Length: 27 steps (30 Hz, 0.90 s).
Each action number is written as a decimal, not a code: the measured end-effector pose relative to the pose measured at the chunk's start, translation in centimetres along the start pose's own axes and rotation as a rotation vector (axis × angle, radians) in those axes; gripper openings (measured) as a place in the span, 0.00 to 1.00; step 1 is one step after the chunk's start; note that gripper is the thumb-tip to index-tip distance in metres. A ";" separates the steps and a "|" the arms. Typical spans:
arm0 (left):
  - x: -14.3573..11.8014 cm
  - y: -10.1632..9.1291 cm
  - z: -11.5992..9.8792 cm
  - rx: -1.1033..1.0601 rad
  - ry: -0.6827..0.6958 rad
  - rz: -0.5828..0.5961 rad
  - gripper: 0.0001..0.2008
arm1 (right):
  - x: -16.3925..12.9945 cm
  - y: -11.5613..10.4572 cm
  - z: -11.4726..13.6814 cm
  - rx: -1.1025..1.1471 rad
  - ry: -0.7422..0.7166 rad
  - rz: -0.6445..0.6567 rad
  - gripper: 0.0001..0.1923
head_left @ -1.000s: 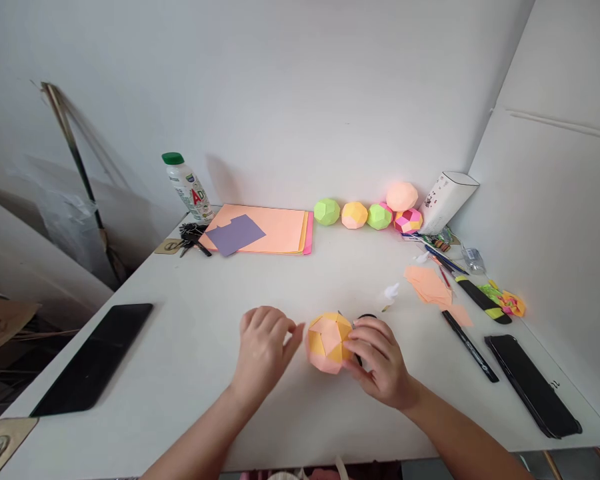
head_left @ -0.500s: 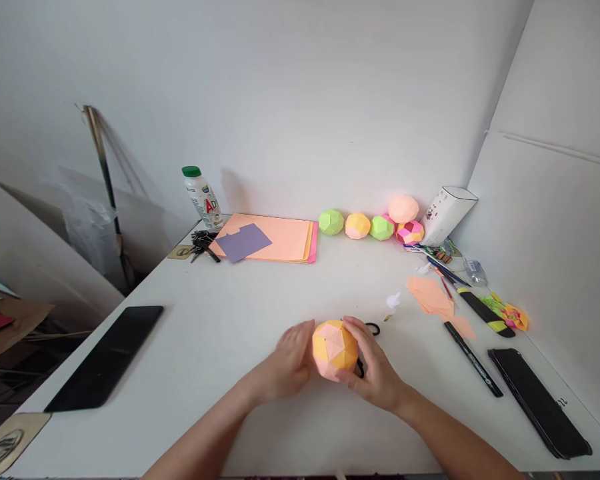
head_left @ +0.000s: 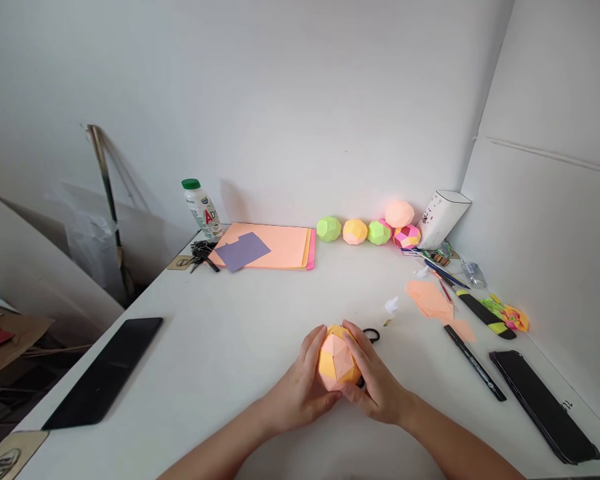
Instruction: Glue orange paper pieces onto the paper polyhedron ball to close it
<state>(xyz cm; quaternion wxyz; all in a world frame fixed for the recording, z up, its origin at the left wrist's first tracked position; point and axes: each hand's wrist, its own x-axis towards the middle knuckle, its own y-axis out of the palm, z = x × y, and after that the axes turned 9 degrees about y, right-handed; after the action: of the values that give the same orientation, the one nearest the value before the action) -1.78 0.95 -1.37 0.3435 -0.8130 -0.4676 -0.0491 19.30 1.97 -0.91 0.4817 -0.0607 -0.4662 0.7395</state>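
Observation:
A faceted paper ball (head_left: 337, 360) in peach and yellow-orange is cupped between my two hands, over the near middle of the white table. My left hand (head_left: 305, 377) wraps its left side, thumb underneath. On the opposite side, my right hand (head_left: 373, 373) holds the ball with its fingers along the top right and its thumb low at the front. Just behind my right hand, a pair of scissors (head_left: 373, 335) shows a black handle loop; the rest is mostly hidden by the hand and ball.
Several finished paper balls (head_left: 355, 231) line the wall. Stacked coloured paper (head_left: 290, 247), a purple sheet (head_left: 243, 251), keys (head_left: 203, 255) and a bottle (head_left: 203, 210) lie back left. A black tablet (head_left: 105, 370) is left; a glue bottle (head_left: 391, 308), cutter (head_left: 485, 313), marker (head_left: 475, 362) and black phone (head_left: 545, 405) are right.
My left hand has closed in on the ball's left side. The ball has turned, showing different facets, and sits slightly lower. The whole view has tilted a little.

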 end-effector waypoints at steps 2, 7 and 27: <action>-0.1 0.1 -0.1 0.017 0.001 0.007 0.50 | 0.1 0.0 0.2 -0.012 -0.027 -0.008 0.34; -0.3 0.3 -0.3 -0.018 0.000 -0.010 0.54 | 0.2 -0.1 0.4 0.011 -0.062 -0.041 0.35; -0.2 1.0 0.2 0.343 0.319 -0.103 0.43 | -0.1 -0.6 1.4 0.459 0.174 -0.088 0.24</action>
<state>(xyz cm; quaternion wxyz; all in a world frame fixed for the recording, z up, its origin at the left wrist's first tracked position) -1.09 0.59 -2.10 0.5433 -0.6995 -0.4499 -0.1142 19.01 1.03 0.30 0.5529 0.0070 -0.2449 0.7964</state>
